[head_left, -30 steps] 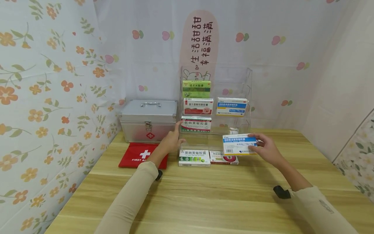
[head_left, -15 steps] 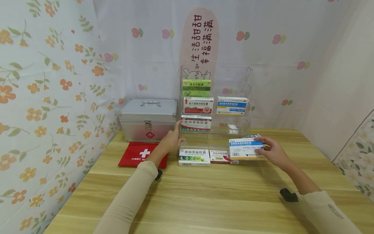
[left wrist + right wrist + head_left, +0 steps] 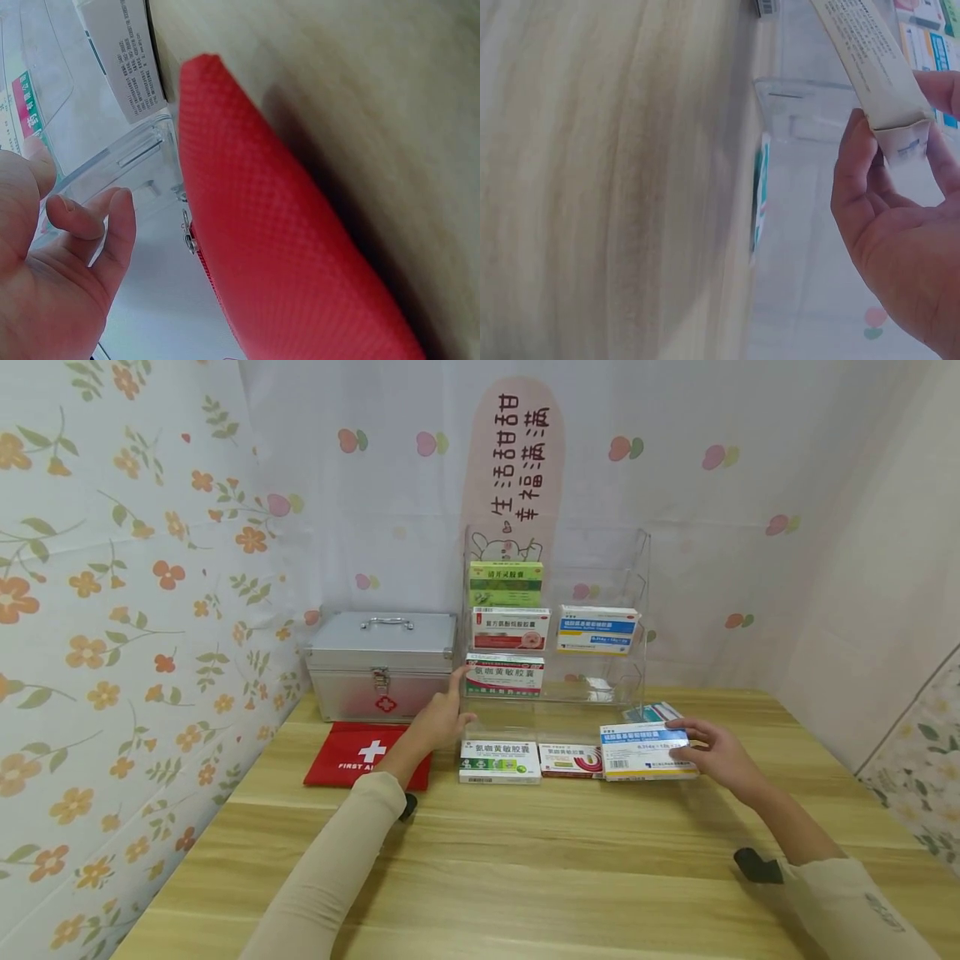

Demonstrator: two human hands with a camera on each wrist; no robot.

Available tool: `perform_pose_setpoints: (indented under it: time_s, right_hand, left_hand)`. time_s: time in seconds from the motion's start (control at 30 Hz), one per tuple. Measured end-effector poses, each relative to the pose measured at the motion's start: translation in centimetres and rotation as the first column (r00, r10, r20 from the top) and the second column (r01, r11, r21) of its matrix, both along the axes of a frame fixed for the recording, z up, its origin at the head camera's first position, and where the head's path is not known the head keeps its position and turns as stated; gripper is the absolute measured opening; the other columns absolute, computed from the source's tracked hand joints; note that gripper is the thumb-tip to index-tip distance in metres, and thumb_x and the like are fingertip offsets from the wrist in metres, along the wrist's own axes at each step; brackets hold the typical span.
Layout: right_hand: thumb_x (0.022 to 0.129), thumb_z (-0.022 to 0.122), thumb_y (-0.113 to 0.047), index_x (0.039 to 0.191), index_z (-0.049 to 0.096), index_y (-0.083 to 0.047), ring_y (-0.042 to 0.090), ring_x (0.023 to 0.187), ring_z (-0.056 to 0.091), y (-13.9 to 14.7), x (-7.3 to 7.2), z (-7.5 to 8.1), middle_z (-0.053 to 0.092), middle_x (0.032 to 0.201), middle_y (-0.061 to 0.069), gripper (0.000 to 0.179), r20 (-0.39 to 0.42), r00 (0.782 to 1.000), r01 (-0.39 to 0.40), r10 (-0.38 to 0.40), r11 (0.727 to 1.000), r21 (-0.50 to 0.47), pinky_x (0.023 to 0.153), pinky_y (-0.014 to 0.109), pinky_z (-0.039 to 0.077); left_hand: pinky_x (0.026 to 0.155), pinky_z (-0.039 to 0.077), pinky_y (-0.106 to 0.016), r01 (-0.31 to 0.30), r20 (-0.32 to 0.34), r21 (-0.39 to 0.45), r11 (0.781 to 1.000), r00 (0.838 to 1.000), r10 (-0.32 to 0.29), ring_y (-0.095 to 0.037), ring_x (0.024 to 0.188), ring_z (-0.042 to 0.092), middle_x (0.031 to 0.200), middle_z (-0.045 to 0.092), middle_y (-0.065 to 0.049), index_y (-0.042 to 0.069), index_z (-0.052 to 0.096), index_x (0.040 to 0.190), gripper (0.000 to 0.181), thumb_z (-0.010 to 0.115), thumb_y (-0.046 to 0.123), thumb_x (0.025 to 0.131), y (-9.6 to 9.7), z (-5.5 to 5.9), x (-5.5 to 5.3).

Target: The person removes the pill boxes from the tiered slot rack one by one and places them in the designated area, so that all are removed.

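Observation:
In the head view my right hand [image 3: 723, 762] pinches the right end of a white, blue and yellow medicine box [image 3: 643, 750], held tilted at the rack's lower right. The right wrist view shows this held box [image 3: 877, 71] edge-on between thumb and fingers. My left hand [image 3: 441, 720] touches the left edge of the clear display rack [image 3: 592, 693], its index finger stretched towards a green and red medicine box [image 3: 504, 677]. In the left wrist view the left hand [image 3: 67, 277] has its other fingers loosely bent beside the clear plastic.
A green box [image 3: 506, 583], a red-and-white box [image 3: 510, 629] and another blue box [image 3: 597, 631] stand in the rack. Two boxes [image 3: 498, 762] [image 3: 570, 761] sit in its bottom row. A teal-and-white pack [image 3: 654, 713] lies behind the held box. A silver case [image 3: 381, 664] and red first-aid pouch [image 3: 352, 758] are left.
My right hand has moved right and down with the medicine box, uncovering more of the bottom-row box and the teal pack. The left hand stays at the rack's edge.

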State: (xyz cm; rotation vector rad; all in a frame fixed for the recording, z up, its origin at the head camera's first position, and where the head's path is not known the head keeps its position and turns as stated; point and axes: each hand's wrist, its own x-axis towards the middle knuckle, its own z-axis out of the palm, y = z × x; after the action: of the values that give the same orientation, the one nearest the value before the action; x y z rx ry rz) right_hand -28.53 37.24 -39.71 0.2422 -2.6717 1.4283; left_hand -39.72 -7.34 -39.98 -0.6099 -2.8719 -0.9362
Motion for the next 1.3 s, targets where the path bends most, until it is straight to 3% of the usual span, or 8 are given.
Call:
perform_pose_setpoints:
  time_s: [0.1,0.37,0.7,0.97,1.3]
  right_hand:
    - [0.094,0.069,-0.019,0.134,0.051,0.002,0.008,0.083,0.058,0.4,0.1,-0.1,0.046,0.135,0.03,0.049,0.008,1.0,-0.001,0.001,1.0,-0.01,0.059,0.031,0.05]
    - [0.095,0.068,-0.021,0.136,0.049,0.001,0.01,0.091,0.057,1.4,0.2,-0.3,0.043,0.141,0.033,0.05,0.091,0.996,-0.005,0.005,1.0,0.0,0.061,0.032,0.05]
    - [0.095,0.067,-0.022,0.137,0.051,-0.005,0.014,0.089,0.058,2.5,0.3,-0.6,0.048,0.137,0.025,0.049,0.148,0.989,-0.022,0.023,1.0,-0.01,0.061,0.031,0.05]
    - [0.096,0.066,-0.026,0.141,0.047,-0.003,0.017,0.092,0.06,2.7,0.1,-0.8,0.043,0.141,0.034,0.054,0.246,0.969,-0.011,0.019,0.999,-0.036,0.069,0.034,0.053]
    - [0.097,0.065,-0.027,0.142,0.043,0.003,0.016,0.09,0.061,2.7,-0.3,-1.2,0.05,0.135,0.035,0.059,0.206,0.977,-0.055,0.046,0.998,0.039,0.067,0.037,0.057]
  left_hand:
    - [0.05,0.048,-0.03,-0.002,0.006,0.007,1.0,1.0,0.002,-0.022,0.049,0.052,0.069,0.055,-0.011,0.036,-0.003,0.152,0.093,0.069,0.022,0.095,0.0,0.1,0.0]
    - [0.049,0.046,-0.029,-0.007,0.018,0.005,1.0,1.0,0.007,-0.021,0.049,0.051,0.068,0.055,-0.011,0.037,-0.005,0.152,0.094,0.068,0.022,0.095,0.1,0.0,0.0]
    - [0.048,0.045,-0.03,-0.014,0.011,0.012,1.0,1.0,0.014,-0.021,0.048,0.048,0.068,0.054,-0.012,0.037,-0.004,0.152,0.094,0.069,0.021,0.095,0.1,0.0,0.1]
    - [0.045,0.041,-0.027,-0.008,0.005,0.006,1.0,1.0,0.007,-0.019,0.046,0.046,0.066,0.054,-0.011,0.036,-0.005,0.152,0.095,0.069,0.022,0.095,0.1,-0.2,-0.1]
    - [0.048,0.042,-0.029,-0.014,-0.016,-0.012,1.0,1.0,0.014,-0.017,0.047,0.044,0.064,0.052,-0.009,0.035,-0.003,0.152,0.092,0.068,0.022,0.095,0.1,-0.3,-0.1]
